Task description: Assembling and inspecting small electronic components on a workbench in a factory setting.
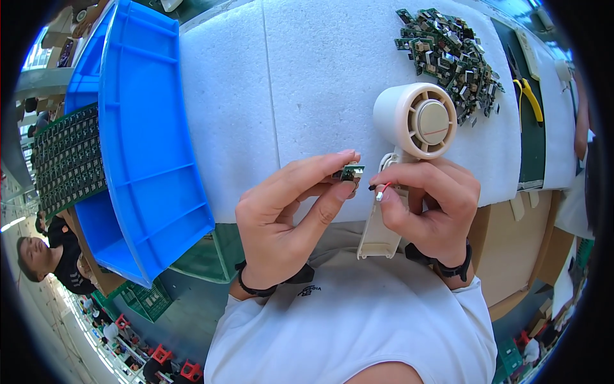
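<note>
Between the thumb and forefinger of my left hand (pixel 288 217) is a small green circuit board (pixel 352 172) with a metal connector on it. My right hand (pixel 438 201) pinches thin wires that end in a small white plug (pixel 380 196), a short way to the right of the board; plug and board look apart. The same hand's other fingers curl around the handle of a cream handheld fan (pixel 416 120). The fan's round head points up and away from me, and its opened handle shell (pixel 378 233) hangs down toward my lap.
A heap of small circuit boards (pixel 451 57) lies at the far right on the white foam sheet (pixel 320 77). Yellow-handled pliers (pixel 528 99) rest beyond it. At left stands a blue bin (pixel 150 128) beside panels of boards (pixel 70 157). A cardboard box (pixel 518 246) sits at lower right.
</note>
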`<state>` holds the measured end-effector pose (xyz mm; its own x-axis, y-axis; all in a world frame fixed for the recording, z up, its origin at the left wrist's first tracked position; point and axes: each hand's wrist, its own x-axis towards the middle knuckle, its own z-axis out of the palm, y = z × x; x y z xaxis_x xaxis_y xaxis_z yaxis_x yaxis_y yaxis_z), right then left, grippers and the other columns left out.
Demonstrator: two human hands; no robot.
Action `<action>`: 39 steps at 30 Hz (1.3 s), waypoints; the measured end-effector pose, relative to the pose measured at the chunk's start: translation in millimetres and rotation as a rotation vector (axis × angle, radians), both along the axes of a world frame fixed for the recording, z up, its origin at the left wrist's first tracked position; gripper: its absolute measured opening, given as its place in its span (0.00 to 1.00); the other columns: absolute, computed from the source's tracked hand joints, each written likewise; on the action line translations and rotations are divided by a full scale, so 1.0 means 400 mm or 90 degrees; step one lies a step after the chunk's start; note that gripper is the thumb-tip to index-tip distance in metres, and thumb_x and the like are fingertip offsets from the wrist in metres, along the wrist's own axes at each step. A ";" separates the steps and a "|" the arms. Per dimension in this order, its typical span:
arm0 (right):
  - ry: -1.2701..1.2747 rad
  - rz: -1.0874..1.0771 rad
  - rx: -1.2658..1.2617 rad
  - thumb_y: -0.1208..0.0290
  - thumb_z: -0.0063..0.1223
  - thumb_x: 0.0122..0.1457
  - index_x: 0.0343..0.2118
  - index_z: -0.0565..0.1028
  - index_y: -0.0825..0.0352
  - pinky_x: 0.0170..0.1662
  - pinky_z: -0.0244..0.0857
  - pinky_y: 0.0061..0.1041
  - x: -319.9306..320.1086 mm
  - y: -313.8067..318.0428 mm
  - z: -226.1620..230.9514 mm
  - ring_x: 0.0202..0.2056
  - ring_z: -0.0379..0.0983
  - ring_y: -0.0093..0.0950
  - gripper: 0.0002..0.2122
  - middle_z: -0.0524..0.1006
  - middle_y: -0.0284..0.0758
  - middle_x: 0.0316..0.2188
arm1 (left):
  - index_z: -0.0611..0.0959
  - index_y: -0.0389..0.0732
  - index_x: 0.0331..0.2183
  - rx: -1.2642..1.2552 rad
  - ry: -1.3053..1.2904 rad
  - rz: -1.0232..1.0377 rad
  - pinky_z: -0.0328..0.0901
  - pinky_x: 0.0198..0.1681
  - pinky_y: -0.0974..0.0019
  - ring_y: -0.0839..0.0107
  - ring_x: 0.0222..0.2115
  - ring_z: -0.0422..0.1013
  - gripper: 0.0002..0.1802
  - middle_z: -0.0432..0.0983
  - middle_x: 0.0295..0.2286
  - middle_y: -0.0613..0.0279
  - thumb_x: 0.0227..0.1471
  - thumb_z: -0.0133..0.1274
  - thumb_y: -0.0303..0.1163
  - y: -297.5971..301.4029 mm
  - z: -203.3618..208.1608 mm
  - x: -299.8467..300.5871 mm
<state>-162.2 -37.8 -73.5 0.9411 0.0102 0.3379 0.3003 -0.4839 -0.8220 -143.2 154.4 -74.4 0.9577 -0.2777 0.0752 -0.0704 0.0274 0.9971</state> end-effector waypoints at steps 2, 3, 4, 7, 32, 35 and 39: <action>0.000 0.008 0.016 0.80 0.61 0.42 0.27 0.81 0.65 0.17 0.46 0.15 0.000 -0.004 0.002 0.13 0.58 0.12 0.07 0.74 0.27 0.17 | 0.81 0.30 0.45 -0.002 0.006 -0.001 0.73 0.41 0.69 0.68 0.37 0.78 0.17 0.79 0.40 0.48 0.50 0.56 0.13 -0.004 0.001 -0.001; 0.000 0.012 0.025 0.80 0.61 0.42 0.27 0.81 0.65 0.17 0.46 0.15 0.000 -0.006 0.002 0.13 0.58 0.12 0.07 0.73 0.26 0.17 | 0.82 0.32 0.45 -0.003 0.011 0.001 0.73 0.41 0.70 0.69 0.38 0.78 0.18 0.80 0.39 0.50 0.49 0.57 0.13 -0.006 0.001 -0.001; 0.001 0.010 0.025 0.80 0.61 0.42 0.27 0.81 0.65 0.17 0.46 0.15 -0.001 -0.008 0.002 0.13 0.58 0.12 0.07 0.73 0.26 0.17 | 0.83 0.35 0.45 -0.004 0.017 0.003 0.73 0.41 0.71 0.70 0.39 0.78 0.19 0.80 0.39 0.53 0.49 0.58 0.13 -0.008 0.001 -0.001; 0.008 0.016 0.023 0.79 0.64 0.41 0.27 0.81 0.64 0.17 0.54 0.15 -0.004 -0.014 0.004 0.11 0.61 0.15 0.08 0.77 0.28 0.19 | 0.84 0.35 0.44 0.018 0.005 -0.020 0.73 0.41 0.71 0.70 0.38 0.78 0.19 0.81 0.38 0.53 0.48 0.58 0.13 -0.012 0.007 0.002; 0.145 0.109 0.209 0.85 0.66 0.42 0.29 0.80 0.67 0.18 0.47 0.12 -0.001 -0.061 0.012 0.14 0.61 0.09 0.10 0.78 0.28 0.20 | 0.85 0.37 0.44 -0.073 0.117 -0.241 0.74 0.39 0.70 0.68 0.36 0.78 0.21 0.79 0.37 0.51 0.47 0.56 0.10 0.021 0.007 0.053; 0.129 0.143 0.201 0.85 0.65 0.41 0.29 0.80 0.67 0.19 0.48 0.13 0.007 -0.068 0.009 0.14 0.60 0.10 0.10 0.78 0.28 0.21 | 0.85 0.37 0.43 -0.055 0.110 -0.248 0.74 0.39 0.70 0.68 0.35 0.78 0.21 0.79 0.36 0.52 0.46 0.56 0.10 0.022 0.011 0.060; 0.076 0.165 0.162 0.84 0.65 0.45 0.34 0.81 0.66 0.16 0.48 0.13 0.017 -0.069 0.000 0.12 0.57 0.10 0.12 0.82 0.28 0.24 | 0.85 0.37 0.43 -0.021 0.073 -0.253 0.74 0.37 0.70 0.68 0.33 0.78 0.21 0.80 0.35 0.52 0.46 0.56 0.10 0.019 0.016 0.070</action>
